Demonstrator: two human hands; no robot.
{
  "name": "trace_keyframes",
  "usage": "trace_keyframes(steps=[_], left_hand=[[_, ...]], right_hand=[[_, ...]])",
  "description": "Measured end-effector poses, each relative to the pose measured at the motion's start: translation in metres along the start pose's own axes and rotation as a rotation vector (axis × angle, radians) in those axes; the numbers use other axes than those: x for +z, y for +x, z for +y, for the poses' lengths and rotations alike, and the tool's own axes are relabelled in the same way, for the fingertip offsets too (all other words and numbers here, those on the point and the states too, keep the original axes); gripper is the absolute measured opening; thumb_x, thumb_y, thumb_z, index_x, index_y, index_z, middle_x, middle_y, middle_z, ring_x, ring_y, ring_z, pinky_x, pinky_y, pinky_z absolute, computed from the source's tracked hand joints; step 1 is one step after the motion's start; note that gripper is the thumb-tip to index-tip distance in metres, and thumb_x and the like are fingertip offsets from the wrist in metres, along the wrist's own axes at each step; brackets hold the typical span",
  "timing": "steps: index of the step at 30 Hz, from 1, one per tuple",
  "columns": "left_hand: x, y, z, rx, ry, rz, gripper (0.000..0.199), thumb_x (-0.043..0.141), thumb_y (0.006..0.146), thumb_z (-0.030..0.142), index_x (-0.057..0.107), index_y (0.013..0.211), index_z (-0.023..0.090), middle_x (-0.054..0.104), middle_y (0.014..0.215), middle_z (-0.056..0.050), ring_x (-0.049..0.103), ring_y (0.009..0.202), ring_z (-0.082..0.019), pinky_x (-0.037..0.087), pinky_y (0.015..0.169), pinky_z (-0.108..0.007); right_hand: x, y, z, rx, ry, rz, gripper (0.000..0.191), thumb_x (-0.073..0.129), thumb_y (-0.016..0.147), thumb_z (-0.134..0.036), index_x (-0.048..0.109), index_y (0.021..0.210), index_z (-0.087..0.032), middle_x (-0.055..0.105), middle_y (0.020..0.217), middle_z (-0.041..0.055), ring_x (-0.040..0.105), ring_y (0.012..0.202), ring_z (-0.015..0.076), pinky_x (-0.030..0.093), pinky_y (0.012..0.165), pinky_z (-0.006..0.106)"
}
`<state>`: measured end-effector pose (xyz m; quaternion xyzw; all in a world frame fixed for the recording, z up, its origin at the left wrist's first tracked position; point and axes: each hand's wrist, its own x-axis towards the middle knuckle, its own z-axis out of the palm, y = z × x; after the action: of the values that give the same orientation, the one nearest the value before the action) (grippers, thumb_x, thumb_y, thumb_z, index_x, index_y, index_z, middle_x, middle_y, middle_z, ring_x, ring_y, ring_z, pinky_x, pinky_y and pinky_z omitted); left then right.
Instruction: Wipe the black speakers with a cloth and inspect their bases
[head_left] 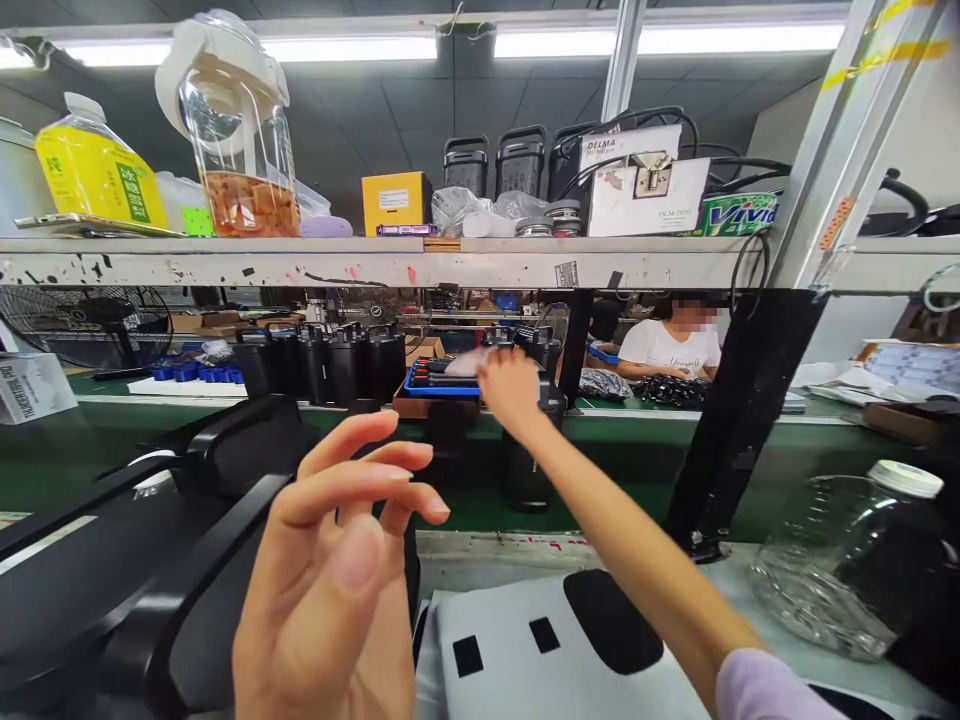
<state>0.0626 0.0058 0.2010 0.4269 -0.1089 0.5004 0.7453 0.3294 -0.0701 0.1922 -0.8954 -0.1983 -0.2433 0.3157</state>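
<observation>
- the left hand's (322,600) fingers are loosely bent and spread, thumb apart from them, with nothing seen between them; the hand is raised close to the camera.
- the right hand (511,388) reaches far forward, its fingers bent down at a pale, filmy piece (466,364); whether they pinch it or only touch it, i cannot tell.
- that filmy piece lies over the blue tray (442,391), on top of dark rods with orange-red tips (421,376).
- the tray sits on a brown cardboard box (420,406), just left of the right hand.
- below that hand stands a black canister (529,478); more black canisters with top handles (346,368) stand in a group left of the tray.
- large black cases (97,600) with thick handles fill the lower left, beside the left hand.
- under the right forearm lies a pale grey sheet (510,690) with black patches.
- a clear plastic jar (832,570) with a white lid is at the right.
- across the green bench, a person in a white top (670,350) sits behind a dark heap of small parts (675,390).
- the shelf (337,268) above holds a glass pitcher (247,150), a yellow-labelled bottle (101,170) and a yellow box (396,203).
</observation>
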Motion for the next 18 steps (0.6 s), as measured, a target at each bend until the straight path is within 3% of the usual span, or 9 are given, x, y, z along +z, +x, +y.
trace_keyframes(steps=[3,6,8,11,13,15,18], left_hand=[[0.002,-0.002,0.000,-0.058,-0.021,-0.062,0.005,0.072,0.077,0.031,0.075,0.077,0.027,0.069,0.106,0.002,0.066,0.084,-0.015,0.057,0.061,-0.020],[0.005,-0.002,-0.009,-0.169,-0.085,-0.113,0.008,0.067,0.080,0.029,0.074,0.082,0.026,0.067,0.108,0.001,0.065,0.092,-0.015,0.055,0.066,-0.019],[0.008,-0.003,-0.024,-0.303,-0.125,-0.082,0.011,0.068,0.079,0.028,0.073,0.089,0.027,0.065,0.109,0.001,0.062,0.100,-0.015,0.053,0.076,-0.020],[0.013,-0.007,-0.057,-0.544,-0.130,0.050,0.029,0.071,0.075,0.025,0.067,0.104,0.029,0.059,0.121,0.001,0.053,0.122,-0.016,0.041,0.105,-0.029],[0.016,-0.014,-0.078,-0.676,-0.108,0.132,0.045,0.074,0.076,0.027,0.058,0.118,0.032,0.050,0.135,0.001,0.040,0.136,-0.016,0.025,0.119,-0.035],[0.020,-0.022,-0.094,-0.754,-0.102,0.172,0.057,0.078,0.076,0.035,0.048,0.125,0.034,0.038,0.147,0.001,0.028,0.145,-0.015,0.016,0.123,-0.033],[0.026,-0.032,-0.105,-0.842,-0.150,0.132,0.061,0.077,0.071,0.059,0.051,0.117,0.028,0.040,0.146,-0.006,0.030,0.145,-0.021,0.025,0.121,-0.037]], right_hand=[[-0.041,0.020,0.025,0.192,-0.041,0.088,0.028,0.060,0.092,-0.029,0.060,0.112,-0.011,0.058,0.125,0.0151,0.051,0.120,0.0282,0.036,0.105,0.052],[-0.064,0.009,0.043,0.294,-0.016,0.100,0.024,0.064,0.087,-0.027,0.064,0.104,-0.011,0.066,0.111,0.0143,0.061,0.105,0.0268,0.045,0.093,0.046],[-0.074,-0.011,0.045,0.266,0.039,0.122,0.020,0.065,0.085,-0.027,0.066,0.097,-0.011,0.070,0.099,0.0129,0.064,0.095,0.0258,0.048,0.086,0.040],[-0.097,-0.051,0.035,0.153,0.143,0.227,0.023,0.062,0.085,-0.031,0.067,0.101,-0.014,0.072,0.098,0.0083,0.065,0.091,0.0223,0.049,0.083,0.035],[-0.122,-0.076,0.025,0.051,0.341,0.413,0.026,0.066,0.080,-0.032,0.068,0.099,-0.015,0.071,0.095,0.0054,0.063,0.085,0.0193,0.049,0.079,0.033],[-0.152,-0.098,0.018,-0.051,0.654,0.688,0.023,0.076,0.067,-0.030,0.068,0.084,-0.016,0.067,0.079,0.0014,0.058,0.068,0.0151,0.047,0.067,0.031],[-0.189,-0.129,0.015,-0.100,0.962,0.953,0.024,0.081,0.059,-0.028,0.057,0.064,-0.024,0.047,0.059,-0.0056,0.038,0.050,0.0106,0.034,0.047,0.028]])
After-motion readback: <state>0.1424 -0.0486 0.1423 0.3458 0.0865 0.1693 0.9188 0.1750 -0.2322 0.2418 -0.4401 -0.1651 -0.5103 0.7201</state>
